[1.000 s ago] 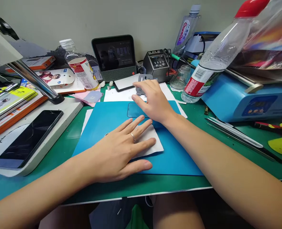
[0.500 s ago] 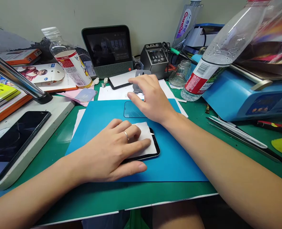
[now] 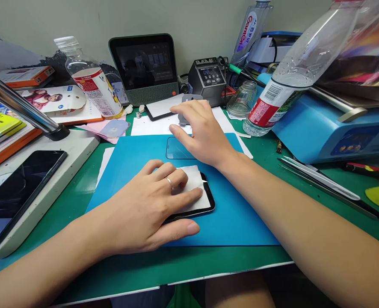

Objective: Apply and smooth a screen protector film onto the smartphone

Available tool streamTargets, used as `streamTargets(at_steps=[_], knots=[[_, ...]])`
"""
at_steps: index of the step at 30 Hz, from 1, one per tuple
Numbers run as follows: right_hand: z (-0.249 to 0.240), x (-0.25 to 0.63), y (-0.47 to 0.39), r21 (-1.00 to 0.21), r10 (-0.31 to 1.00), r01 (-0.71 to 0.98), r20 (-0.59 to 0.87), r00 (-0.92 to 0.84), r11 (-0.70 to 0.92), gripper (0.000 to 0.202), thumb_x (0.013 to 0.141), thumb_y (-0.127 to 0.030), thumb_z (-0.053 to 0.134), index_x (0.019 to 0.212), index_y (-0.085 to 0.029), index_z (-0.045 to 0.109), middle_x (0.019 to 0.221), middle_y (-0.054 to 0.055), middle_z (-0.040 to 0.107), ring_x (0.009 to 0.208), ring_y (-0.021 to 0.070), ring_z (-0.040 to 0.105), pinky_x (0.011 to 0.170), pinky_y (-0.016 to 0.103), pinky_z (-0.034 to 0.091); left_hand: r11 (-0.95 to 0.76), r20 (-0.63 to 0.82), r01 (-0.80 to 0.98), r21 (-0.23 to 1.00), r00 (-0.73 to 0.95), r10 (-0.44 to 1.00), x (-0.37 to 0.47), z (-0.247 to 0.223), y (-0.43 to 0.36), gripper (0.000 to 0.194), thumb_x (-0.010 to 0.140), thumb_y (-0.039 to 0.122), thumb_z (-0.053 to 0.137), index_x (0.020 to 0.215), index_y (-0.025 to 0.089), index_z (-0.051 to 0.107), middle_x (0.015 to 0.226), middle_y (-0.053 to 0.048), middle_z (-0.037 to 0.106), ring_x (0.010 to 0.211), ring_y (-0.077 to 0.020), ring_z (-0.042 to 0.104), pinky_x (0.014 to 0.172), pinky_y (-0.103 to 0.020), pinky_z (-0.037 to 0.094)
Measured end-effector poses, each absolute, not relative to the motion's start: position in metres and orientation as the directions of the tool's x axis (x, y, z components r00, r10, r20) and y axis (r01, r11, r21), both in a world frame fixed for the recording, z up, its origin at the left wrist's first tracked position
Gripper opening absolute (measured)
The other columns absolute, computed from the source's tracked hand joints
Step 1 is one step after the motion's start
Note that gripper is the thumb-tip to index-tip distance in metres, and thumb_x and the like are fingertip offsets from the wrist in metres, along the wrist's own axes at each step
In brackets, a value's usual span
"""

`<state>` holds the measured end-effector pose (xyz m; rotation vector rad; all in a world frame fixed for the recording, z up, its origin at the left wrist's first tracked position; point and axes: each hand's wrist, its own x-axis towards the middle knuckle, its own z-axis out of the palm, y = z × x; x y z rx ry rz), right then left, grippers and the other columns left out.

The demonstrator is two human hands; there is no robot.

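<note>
My left hand (image 3: 151, 205) rests on a white wipe (image 3: 192, 176) lying over a phone (image 3: 209, 197) on the blue mat (image 3: 234, 222). Its index finger is stretched across the wipe and the thumb sticks out past the phone's near edge. The other fingers bend, their tips partly hidden. The phone's left part is under the hand. My right hand (image 3: 204, 132) hovers beyond the phone with thumb and fingers apart and nothing visibly between them. Below and left of it lies a clear, black-edged screen protector (image 3: 176, 149). A grey hang-tab piece (image 3: 185, 119) shows behind its fingers.
Another phone (image 3: 22, 184) lies on a white stand base at left, below a metal lamp arm (image 3: 25, 102). A bottle (image 3: 95, 90), a smart display (image 3: 144, 64) and a glass jar (image 3: 242, 98) stand behind. At right are a tilted bottle (image 3: 273, 102), a blue machine (image 3: 340, 128) and tweezers (image 3: 324, 182).
</note>
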<state>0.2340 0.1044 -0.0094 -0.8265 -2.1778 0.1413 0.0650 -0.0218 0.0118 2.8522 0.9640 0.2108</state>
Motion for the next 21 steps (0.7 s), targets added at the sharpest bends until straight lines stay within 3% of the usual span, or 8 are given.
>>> streamTargets(at_steps=[9,14,21], knots=[[-0.0087,0.2324,0.1047,-0.339,0.599,0.521,0.637,-0.486,0.783,0.027,0.095,-0.027,0.055,0.121,-0.025,0.062,0.126,0.008,0.065,0.123,0.0328,0.052,0.111,0.060,0.038,-0.783,0.052,0.583,0.217,0.794,0.606,0.0700,0.0104,-0.0201,0.051,0.103,0.061,0.033,0.133,0.029,0.059,0.105,-0.007,0.056,0.085,-0.0224,0.046,0.083,-0.042,0.032],[-0.0080,0.2322,0.1040,-0.332,0.596,0.524,0.637,-0.489,0.784,0.027,0.096,-0.028,0.055,0.121,-0.025,0.062,0.126,0.009,0.065,0.123,0.0332,0.052,0.112,0.060,0.038,-0.762,0.086,0.623,0.177,0.761,0.643,0.0732,0.0086,-0.0196,0.048,0.104,0.058,0.032,0.128,0.029,0.062,0.107,-0.008,0.057,0.088,-0.0238,0.046,0.084,-0.043,0.032],[-0.0076,0.2319,0.1035,-0.355,0.611,0.522,0.628,-0.482,0.776,0.028,0.095,-0.028,0.054,0.121,-0.024,0.063,0.127,0.009,0.065,0.125,0.0331,0.051,0.114,0.060,0.035,-0.742,0.072,0.650,0.163,0.742,0.666,0.0719,0.0067,-0.0217,0.058,0.101,0.063,0.033,0.138,0.025,0.056,0.113,-0.010,0.056,0.092,-0.0259,0.047,0.083,-0.043,0.034]])
